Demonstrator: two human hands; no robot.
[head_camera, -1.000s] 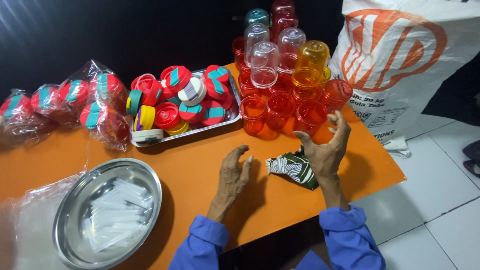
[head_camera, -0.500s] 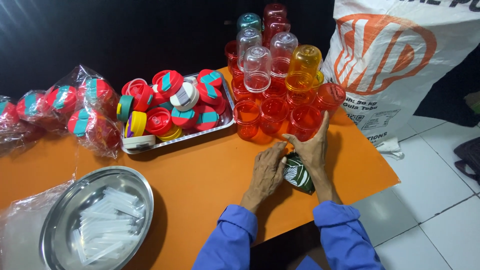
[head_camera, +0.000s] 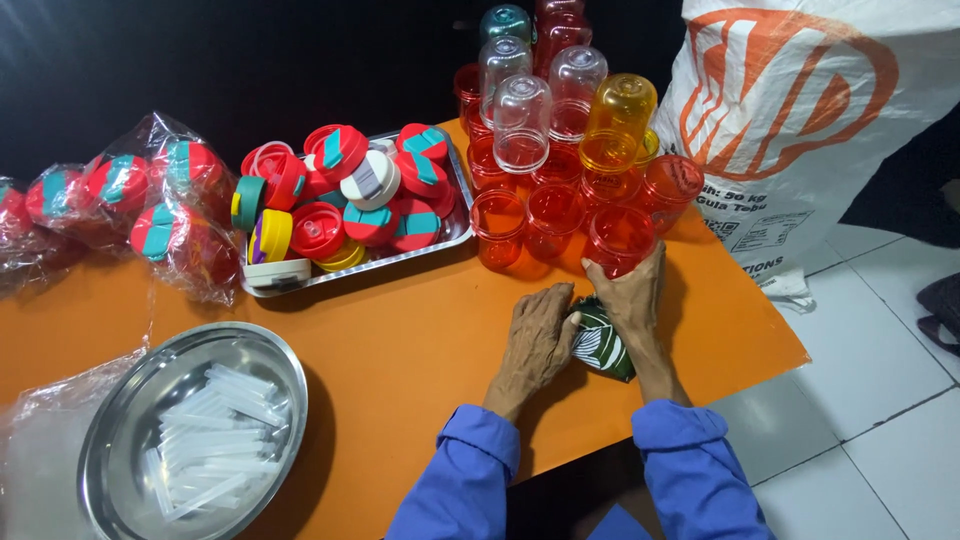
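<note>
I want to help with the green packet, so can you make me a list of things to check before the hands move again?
1. Both hands on the packet: ok. The left hand and right hand both rest on the green packet.
2. Packet fully on the orange table: ok, though it lies near the front edge.
3. Packet open or sealed: cannot tell; the hands cover most of it.
4. Room from the red cups: not ok. The right hand's fingertips are right at the nearest cup, and more cups are stacked behind.
5. Tray of lids out of the way: ok, it sits apart to the left.
</note>
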